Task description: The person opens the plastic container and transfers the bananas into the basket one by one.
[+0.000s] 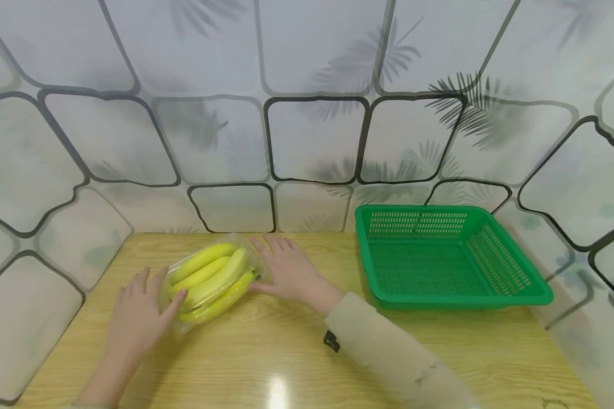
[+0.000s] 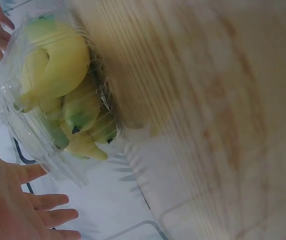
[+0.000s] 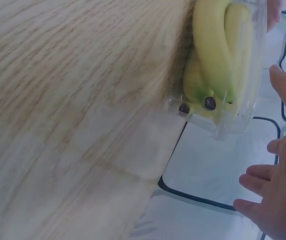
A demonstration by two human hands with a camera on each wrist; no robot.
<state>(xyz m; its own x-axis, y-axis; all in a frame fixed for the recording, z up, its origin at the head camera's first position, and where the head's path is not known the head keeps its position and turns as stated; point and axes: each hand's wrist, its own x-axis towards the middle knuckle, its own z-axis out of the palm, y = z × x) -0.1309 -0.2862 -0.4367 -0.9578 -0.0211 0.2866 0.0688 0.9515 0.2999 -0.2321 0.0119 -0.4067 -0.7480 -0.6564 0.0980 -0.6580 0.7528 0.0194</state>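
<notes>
A clear plastic box (image 1: 260,262) of yellow bananas (image 1: 212,284) lies at an angle on the left part of the table. At its left end is my left hand (image 1: 138,315), fingers spread and thumb reaching over the near corner. My right hand (image 1: 291,270) is at the other end, its fingers extended toward the far side. In the left wrist view, the left hand (image 2: 12,205) has straight, separated fingers beside the box. The right wrist view shows the right hand (image 3: 283,170) with loosely extended fingers and a gap to the box. Whether either hand touches the plastic is unclear.
A green plastic basket (image 1: 365,272) with slotted walls stands on the right side of the wood-grain table (image 1: 225,363). Patterned white walls (image 1: 312,142) enclose the table at the back and sides. A small black object (image 1: 331,341) shows by the right sleeve.
</notes>
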